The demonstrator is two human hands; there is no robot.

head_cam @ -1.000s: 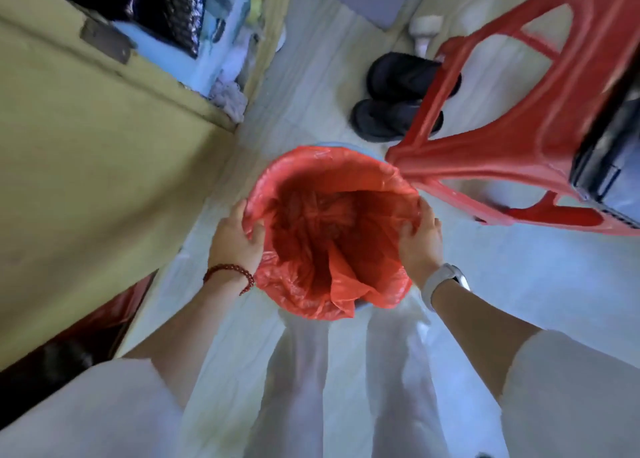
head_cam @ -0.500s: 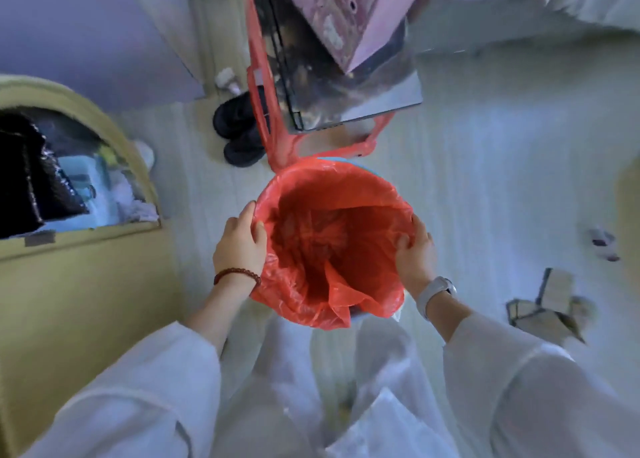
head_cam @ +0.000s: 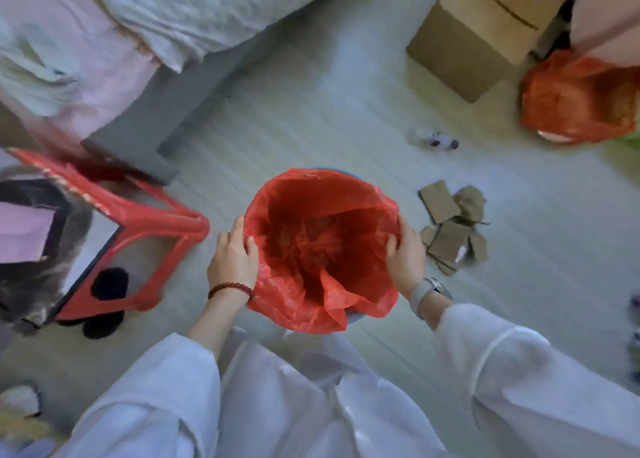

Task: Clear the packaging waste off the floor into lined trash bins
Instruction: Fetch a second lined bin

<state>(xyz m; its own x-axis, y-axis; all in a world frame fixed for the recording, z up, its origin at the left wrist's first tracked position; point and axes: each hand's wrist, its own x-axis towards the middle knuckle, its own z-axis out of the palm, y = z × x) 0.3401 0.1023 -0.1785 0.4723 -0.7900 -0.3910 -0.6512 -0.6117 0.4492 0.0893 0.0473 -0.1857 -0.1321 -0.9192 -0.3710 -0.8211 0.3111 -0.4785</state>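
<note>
The bed [head_cam: 104,41] lay far beyond the bin [head_cam: 322,249], the cardboard box [head_cam: 485,31] beyond it to the right. The view had swung round since a second earlier, and the cardboard scraps [head_cam: 450,229] now lay just right of the bin, probably within reach for loading. The left hand [head_cam: 232,260] and right hand [head_cam: 407,253] still grasped the red liner [head_cam: 311,305] at opposite sides of the bin's rim. A small bottle [head_cam: 434,140] lay beyond the scraps.

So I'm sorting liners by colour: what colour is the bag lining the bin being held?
Red, translucent plastic bin liner, clearest in the head view.
</note>
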